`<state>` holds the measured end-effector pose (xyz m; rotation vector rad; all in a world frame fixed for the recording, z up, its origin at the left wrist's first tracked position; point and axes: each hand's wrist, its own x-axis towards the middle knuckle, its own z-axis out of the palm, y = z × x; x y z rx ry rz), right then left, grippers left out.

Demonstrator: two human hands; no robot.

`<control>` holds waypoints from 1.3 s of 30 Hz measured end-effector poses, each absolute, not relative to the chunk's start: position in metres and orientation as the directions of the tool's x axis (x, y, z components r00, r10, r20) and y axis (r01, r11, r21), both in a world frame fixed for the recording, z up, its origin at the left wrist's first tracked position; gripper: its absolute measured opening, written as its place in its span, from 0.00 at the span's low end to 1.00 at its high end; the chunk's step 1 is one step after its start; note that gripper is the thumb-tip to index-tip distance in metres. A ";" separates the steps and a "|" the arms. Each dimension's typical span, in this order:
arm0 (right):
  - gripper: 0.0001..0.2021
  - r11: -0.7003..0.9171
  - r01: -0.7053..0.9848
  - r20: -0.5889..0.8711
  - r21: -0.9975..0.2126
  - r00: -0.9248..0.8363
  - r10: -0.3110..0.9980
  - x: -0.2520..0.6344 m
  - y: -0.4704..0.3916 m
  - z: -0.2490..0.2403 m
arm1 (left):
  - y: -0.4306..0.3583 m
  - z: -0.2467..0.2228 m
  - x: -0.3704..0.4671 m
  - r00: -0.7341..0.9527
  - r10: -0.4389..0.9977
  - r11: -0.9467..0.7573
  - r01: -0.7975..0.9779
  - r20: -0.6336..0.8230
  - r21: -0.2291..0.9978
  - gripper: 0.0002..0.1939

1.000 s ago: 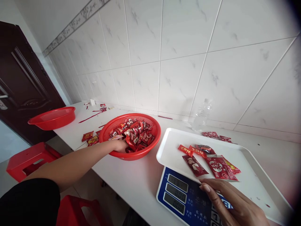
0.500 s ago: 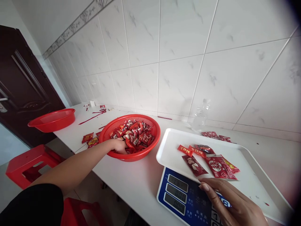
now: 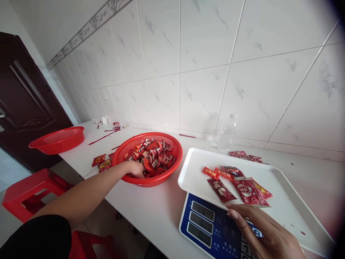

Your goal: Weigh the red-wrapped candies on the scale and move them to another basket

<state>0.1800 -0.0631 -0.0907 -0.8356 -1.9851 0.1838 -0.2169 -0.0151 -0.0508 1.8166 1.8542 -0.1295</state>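
Note:
My left hand (image 3: 137,169) reaches into a red perforated basket (image 3: 176,162) filled with small red wrapped packets (image 3: 155,153); its fingers are buried among them. Near the front edge of a white tray (image 3: 188,176), my right hand (image 3: 265,226) has its thumb and forefinger together, and whether anything is between them is too small to tell. The tray rests on a blue and white scale (image 3: 223,230) with three display windows. Several packets lie on the tray, among them a large red one (image 3: 248,190) and a dark red one (image 3: 221,190).
A second red basket (image 3: 60,142) stands at the table's far left end. Loose packets (image 3: 104,163) lie left of the full basket. A clear bottle (image 3: 228,133) and more packets (image 3: 238,154) are behind the tray. Red stools (image 3: 29,194) stand below the table.
The view has shifted slightly. My left hand remains in the basket with its fingers now deeper among the packets, and my right hand keeps its place at the tray's edge.

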 end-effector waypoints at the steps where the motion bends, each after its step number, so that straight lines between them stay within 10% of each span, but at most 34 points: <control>1: 0.11 0.746 0.487 0.704 -0.454 -0.317 0.635 0.180 -0.064 -0.091 | -0.015 -0.050 -0.217 0.046 0.891 0.107 0.945 -0.451 0.308 0.22; 8: 0.10 0.770 0.492 0.714 -0.407 -0.354 0.604 0.182 -0.061 -0.092 | -0.020 -0.029 -0.221 0.042 0.850 0.254 0.840 -0.525 0.479 0.12; 14: 0.11 0.760 0.504 0.706 -0.411 -0.351 0.615 0.181 -0.062 -0.090 | -0.023 -0.012 -0.230 -0.021 0.911 0.346 0.581 -0.412 0.737 0.30; 20: 0.09 0.784 0.502 0.718 -0.366 -0.384 0.581 0.182 -0.061 -0.089 | -0.009 -0.001 -0.226 0.034 0.960 0.254 0.311 -0.278 0.916 0.27; 31: 0.06 0.809 0.498 0.735 -0.312 -0.413 0.538 0.186 -0.059 -0.087 | 0.005 0.012 -0.218 0.031 0.995 0.083 0.181 -0.090 0.980 0.22; 39: 0.10 0.766 0.483 0.720 -0.425 -0.332 0.609 0.186 -0.062 -0.098 | 0.007 0.005 -0.234 -0.111 0.992 0.096 0.444 -0.052 0.891 0.28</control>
